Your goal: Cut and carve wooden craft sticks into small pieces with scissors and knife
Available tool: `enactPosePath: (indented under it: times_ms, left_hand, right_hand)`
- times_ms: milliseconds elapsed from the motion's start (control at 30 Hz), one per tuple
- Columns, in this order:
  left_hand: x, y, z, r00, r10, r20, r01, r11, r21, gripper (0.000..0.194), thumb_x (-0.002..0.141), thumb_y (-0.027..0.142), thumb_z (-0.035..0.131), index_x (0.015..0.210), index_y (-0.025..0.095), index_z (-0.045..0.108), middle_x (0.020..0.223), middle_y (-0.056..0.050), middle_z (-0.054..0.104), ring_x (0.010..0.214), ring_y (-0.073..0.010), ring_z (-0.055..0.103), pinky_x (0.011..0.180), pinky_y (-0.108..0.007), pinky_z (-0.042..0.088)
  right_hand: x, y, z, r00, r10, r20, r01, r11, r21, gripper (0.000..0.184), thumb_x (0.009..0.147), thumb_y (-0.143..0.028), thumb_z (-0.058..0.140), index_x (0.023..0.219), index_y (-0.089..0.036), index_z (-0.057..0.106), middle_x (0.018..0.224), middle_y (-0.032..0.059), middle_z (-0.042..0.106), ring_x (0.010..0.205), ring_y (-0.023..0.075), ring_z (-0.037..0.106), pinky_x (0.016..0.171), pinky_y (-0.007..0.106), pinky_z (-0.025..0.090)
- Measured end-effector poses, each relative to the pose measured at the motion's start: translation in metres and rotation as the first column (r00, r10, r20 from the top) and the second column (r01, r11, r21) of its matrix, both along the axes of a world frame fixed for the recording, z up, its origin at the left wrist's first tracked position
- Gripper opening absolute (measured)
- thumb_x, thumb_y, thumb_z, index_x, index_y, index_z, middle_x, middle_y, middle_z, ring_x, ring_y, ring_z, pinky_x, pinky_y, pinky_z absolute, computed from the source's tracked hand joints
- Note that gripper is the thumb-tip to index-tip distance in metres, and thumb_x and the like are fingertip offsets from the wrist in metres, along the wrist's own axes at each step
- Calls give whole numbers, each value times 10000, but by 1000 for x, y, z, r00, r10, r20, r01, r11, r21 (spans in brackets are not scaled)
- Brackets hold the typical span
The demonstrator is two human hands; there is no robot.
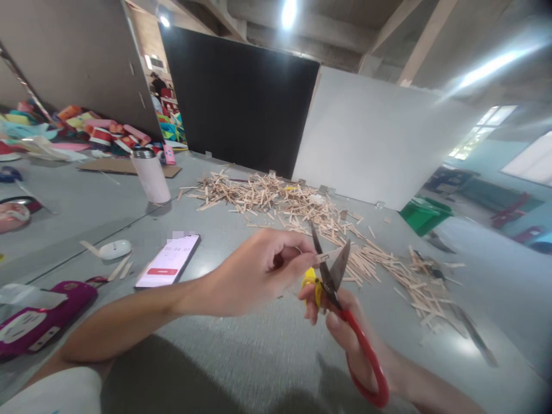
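Red-and-yellow scissors (332, 286) partly hide the right grip (343, 333) holding them; left grip (265, 271) pinches a stick (334, 253).

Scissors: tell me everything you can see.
The scissors have grey, metal-looking blades and plastic-looking handles, one red, one yellow. They are open in the right hand, above the table, tips pointing away from the person. A wooden-looking strip in the left hand lies at the blades; contact is unclear.

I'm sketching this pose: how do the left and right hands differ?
The left hand pinches a thin strip; the right hand grips scissors with open blades. The left hand sits higher in the picture, the right hand lower. Both hands are bare and held above the gray table.
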State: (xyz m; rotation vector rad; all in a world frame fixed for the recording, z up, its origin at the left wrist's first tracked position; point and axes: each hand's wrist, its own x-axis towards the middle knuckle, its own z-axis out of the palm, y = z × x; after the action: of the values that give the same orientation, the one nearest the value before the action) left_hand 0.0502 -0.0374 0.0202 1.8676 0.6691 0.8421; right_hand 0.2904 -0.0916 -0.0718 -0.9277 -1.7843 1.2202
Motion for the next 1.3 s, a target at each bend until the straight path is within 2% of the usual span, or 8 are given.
enactPosePath:
  times_ms: [133,367,600,867,1100,1300]
  left_hand:
    - [1,1,-3,997,-72,-17,72,997,-6,325,1142,345,557,905,160,683,614,62,539,519,-57,385,472,-175,286]
    - [2,3,-5,996,-87,-32,87,996,3,269,1134,308,580,952,154,704,627,52,596,532,-52,452,489,-176,284]
    - [2,5,-4,995,-84,-52,86,996,35,294,1138,300,565,929,148,705,639,41,621,540,-50,480,488,-167,297]
    - [0,5,-4,992,-75,-101,87,988,125,290,1133,296,561,943,158,729,655,25,648,544,-61,508,489,-179,299]
    - [1,5,-4,991,-98,-93,108,989,104,282,1115,242,554,926,154,745,627,26,651,516,-65,484,480,-180,317]
    - [1,5,-5,991,-75,-111,90,986,137,291,1101,250,562,871,155,713,600,32,613,515,-71,467,483,-185,315]
  right_hand:
    - [1,-4,-3,1000,-3,-14,3,1000,18,451,1127,-657,475,1367,-313,641,1036,55,591,854,216,538,708,348,463]
    - [-4,-1,-8,998,-41,-53,41,999,9,409,1126,-639,504,1308,-311,666,994,50,590,904,230,547,752,360,475]
    - [-1,0,-6,1000,6,-14,-6,1000,8,434,1122,-665,480,1344,-325,634,1007,49,576,888,227,543,724,347,478]
    - [5,-1,2,996,35,83,-37,999,13,497,1105,-692,486,1408,-313,595,1132,81,598,1073,280,580,921,429,517]
    - [5,-2,15,989,85,124,-77,995,-65,588,1061,-754,525,1437,-306,578,1194,99,607,1048,274,603,894,412,550]
    - [6,-2,10,994,60,93,-57,998,-41,539,1087,-713,510,1410,-292,607,1185,96,632,1078,282,605,972,436,517]
